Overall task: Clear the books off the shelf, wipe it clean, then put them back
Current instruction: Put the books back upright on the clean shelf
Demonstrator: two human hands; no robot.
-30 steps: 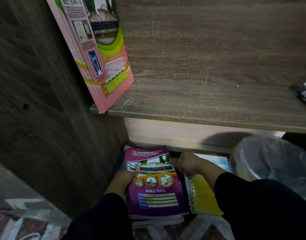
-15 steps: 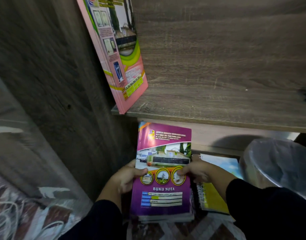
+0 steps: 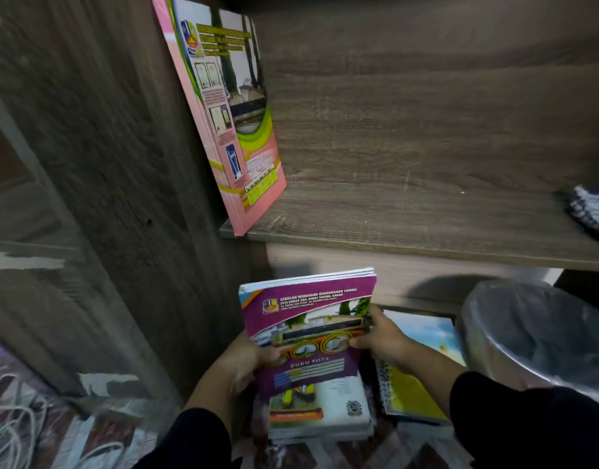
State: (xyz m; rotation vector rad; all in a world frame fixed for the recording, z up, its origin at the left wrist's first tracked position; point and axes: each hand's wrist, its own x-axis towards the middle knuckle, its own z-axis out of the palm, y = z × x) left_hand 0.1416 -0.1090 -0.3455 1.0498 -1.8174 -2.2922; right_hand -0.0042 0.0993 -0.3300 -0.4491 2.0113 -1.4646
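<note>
Both hands, left (image 3: 244, 363) and right (image 3: 381, 336), grip purple notebooks (image 3: 308, 319) below the wooden shelf (image 3: 409, 228).

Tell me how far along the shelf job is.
Done, it seems: the shelf is nearly bare, with one pink book already leaning at its left end. In hand: the left hand and right hand grip a bundle of purple notebooks. Left: the white book and spiral notebook below.
</note>
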